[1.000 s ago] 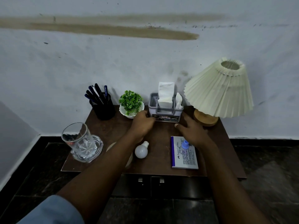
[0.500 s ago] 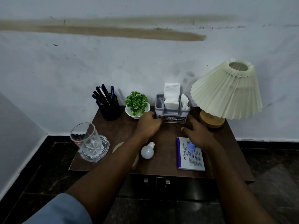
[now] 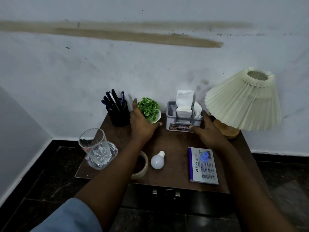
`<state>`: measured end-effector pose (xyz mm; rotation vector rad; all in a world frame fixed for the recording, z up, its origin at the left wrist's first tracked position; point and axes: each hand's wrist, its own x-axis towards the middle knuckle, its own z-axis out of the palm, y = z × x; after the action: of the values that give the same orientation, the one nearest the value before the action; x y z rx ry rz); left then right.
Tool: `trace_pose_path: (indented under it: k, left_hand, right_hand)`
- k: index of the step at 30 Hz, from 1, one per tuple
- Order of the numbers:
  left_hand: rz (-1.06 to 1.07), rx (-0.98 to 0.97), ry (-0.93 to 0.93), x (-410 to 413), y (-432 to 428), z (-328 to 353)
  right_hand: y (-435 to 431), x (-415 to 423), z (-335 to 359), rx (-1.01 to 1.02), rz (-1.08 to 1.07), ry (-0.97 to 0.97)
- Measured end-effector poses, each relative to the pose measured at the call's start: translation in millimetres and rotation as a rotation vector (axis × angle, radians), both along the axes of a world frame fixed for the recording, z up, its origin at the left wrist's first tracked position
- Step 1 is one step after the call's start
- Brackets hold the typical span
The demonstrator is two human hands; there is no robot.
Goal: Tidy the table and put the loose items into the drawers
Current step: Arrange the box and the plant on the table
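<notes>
My left hand [image 3: 142, 124] has moved from the tissue box [image 3: 183, 118] to cup the plant [image 3: 149, 108], fingers apart; right hand [image 3: 206, 129] stays spread against the box: straightening continues, drawers [image 3: 167, 195] unopened.

The left hand [image 3: 142, 124] covers the lower left side of the small plant's white pot [image 3: 154, 118], so the grip cannot be judged. The left forearm hides about half of the tape roll [image 3: 142, 166]. The right hand [image 3: 207, 131] covers the right front corner of the tissue holder [image 3: 182, 121], and its label is too blurred to read. The lamp shade [image 3: 244, 101] hides most of the lamp base [image 3: 227, 131]. The small print on the stamp pad box [image 3: 203, 166] is unreadable. Only the handles of the drawers [image 3: 165, 194] show.
</notes>
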<state>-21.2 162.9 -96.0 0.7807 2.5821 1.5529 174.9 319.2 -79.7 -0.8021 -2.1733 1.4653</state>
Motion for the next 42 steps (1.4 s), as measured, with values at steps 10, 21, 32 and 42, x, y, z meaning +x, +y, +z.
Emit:
trace_pose_path:
  k: [10,21,32,42]
  left_hand:
    - [-0.001,0.01,0.038,-10,-13,-14]
    - [0.008,0.125,0.114,7,-54,3]
    - [0.071,0.226,0.113,40,-81,33]
    - [0.066,0.189,0.064,39,-95,17]
  right_hand:
    - [-9,-19,-6,-0.049,0.023,0.02]
    - [-6,-28,-10,0.047,-0.024,-0.141]
    - [-41,-59,-1,0.049,0.058,-0.156]
    - [-70,-97,-2,-0.017,0.166,-0.096]
